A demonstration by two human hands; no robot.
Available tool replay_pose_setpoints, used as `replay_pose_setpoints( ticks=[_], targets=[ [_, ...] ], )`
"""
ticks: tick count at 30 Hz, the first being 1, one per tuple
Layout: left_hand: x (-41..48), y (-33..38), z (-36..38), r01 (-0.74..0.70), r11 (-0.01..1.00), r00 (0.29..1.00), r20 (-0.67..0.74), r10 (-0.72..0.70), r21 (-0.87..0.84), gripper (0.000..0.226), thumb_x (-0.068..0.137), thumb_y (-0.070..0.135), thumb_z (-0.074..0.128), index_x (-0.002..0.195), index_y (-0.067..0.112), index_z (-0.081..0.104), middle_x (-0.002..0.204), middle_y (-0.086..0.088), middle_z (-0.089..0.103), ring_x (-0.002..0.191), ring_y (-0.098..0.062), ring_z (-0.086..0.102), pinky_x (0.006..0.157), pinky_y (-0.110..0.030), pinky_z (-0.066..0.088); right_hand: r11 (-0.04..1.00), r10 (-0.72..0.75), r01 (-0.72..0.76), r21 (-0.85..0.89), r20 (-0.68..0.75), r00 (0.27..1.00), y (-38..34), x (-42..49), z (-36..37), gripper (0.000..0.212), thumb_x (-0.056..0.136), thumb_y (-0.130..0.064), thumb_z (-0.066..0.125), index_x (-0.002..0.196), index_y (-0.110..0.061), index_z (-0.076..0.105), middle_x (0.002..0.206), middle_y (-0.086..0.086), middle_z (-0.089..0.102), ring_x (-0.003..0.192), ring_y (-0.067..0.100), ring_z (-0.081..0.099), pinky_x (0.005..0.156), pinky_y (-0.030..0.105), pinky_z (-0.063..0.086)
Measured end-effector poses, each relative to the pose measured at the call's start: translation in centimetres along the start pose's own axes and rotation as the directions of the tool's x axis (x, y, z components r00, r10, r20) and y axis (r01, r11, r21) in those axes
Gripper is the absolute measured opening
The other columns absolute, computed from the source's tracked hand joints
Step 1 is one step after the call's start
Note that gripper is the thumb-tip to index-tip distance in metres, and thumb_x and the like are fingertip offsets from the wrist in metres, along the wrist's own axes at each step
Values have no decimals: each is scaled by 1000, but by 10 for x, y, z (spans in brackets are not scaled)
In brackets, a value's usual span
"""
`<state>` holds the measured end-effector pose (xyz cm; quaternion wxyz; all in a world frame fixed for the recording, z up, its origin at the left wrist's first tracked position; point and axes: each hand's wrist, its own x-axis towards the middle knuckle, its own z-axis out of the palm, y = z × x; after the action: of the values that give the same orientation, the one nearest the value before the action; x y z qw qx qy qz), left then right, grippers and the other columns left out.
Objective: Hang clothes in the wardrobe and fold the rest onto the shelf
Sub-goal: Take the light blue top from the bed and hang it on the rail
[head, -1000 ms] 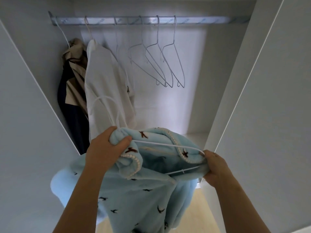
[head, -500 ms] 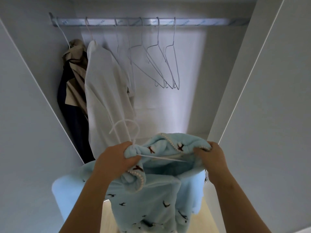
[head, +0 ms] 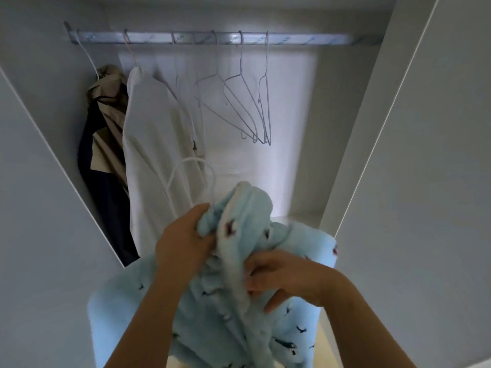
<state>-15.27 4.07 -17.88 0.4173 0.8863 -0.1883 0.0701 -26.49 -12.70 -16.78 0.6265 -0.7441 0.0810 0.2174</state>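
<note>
A fluffy light-blue garment [head: 305,251] with small bird prints hangs in front of the open wardrobe, draped on a white wire hanger [head: 186,171] whose hook sticks up above it. My left hand [head: 183,240] grips the bunched collar at the base of the hook. My right hand [head: 287,277] pinches the front edge of the fabric just below the collar. The hanger's shoulders are hidden inside the garment. The rail [head: 210,38] runs across the top of the wardrobe.
A beige and navy jacket [head: 103,144] and a white garment [head: 151,144] hang at the rail's left. Several bare wire hangers [head: 247,107] hang mid-rail. Open doors [head: 425,181] flank both sides. A shelf ledge [head: 303,217] shows low at the back right.
My right hand has moved from the garment's right shoulder in to the front middle. The garment now covers the hanger's bar, and the bundle has risen slightly.
</note>
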Motion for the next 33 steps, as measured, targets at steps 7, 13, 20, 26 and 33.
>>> replay_pose_setpoints(
  ticks=[7, 13, 20, 26, 33],
  targets=[
    [8, 18, -15, -129, 991, 991, -39, 127, -43, 36, 71, 49, 72, 102, 34, 63, 86, 14, 64, 84, -11, 60, 72, -28, 44, 954, -243, 276, -120, -847, 473, -7, 0, -17, 22, 83, -11, 61, 67, -27, 64, 59, -15, 57, 65, 8, 56, 64, 24, 50],
    [5, 31, -18, -188, 977, 982, -18, 187, -99, 43, 68, 55, 72, 105, 33, 65, 92, 15, 67, 88, -10, 61, 78, -32, 50, 754, -292, -271, -598, -675, 678, -16, -9, -19, 31, 93, -43, 34, 70, -25, 45, 75, -7, 54, 88, 20, 52, 99, 37, 33],
    [-3, 43, -6, -113, 964, 954, 245, 173, -239, 50, 65, 55, 59, 108, 65, 35, 98, 40, 47, 91, 13, 50, 82, -11, 36, 904, -325, 88, -418, -539, 777, -10, -3, -1, 23, 86, -45, 52, 101, -27, 51, 86, -12, 61, 82, 11, 59, 73, 29, 48],
    [7, 34, -19, 51, 998, 969, 243, -39, -44, 20, 87, 31, 61, 106, 25, 56, 91, 11, 59, 93, -16, 57, 72, -24, 37, 955, -287, 155, -253, -660, 694, 12, -3, -5, 21, 77, -35, 68, 90, -39, 53, 82, -7, 66, 79, 12, 65, 73, 35, 55],
    [6, 51, -33, 39, 999, 995, -93, -37, 20, 16, 84, 6, 55, 89, 19, 48, 84, 8, 46, 67, -5, 40, 55, -17, 29, 962, -227, 53, -267, -679, 699, 11, 1, 2, 22, 77, -38, 68, 80, -35, 47, 70, -4, 59, 73, 20, 61, 71, 41, 53]
  ],
)
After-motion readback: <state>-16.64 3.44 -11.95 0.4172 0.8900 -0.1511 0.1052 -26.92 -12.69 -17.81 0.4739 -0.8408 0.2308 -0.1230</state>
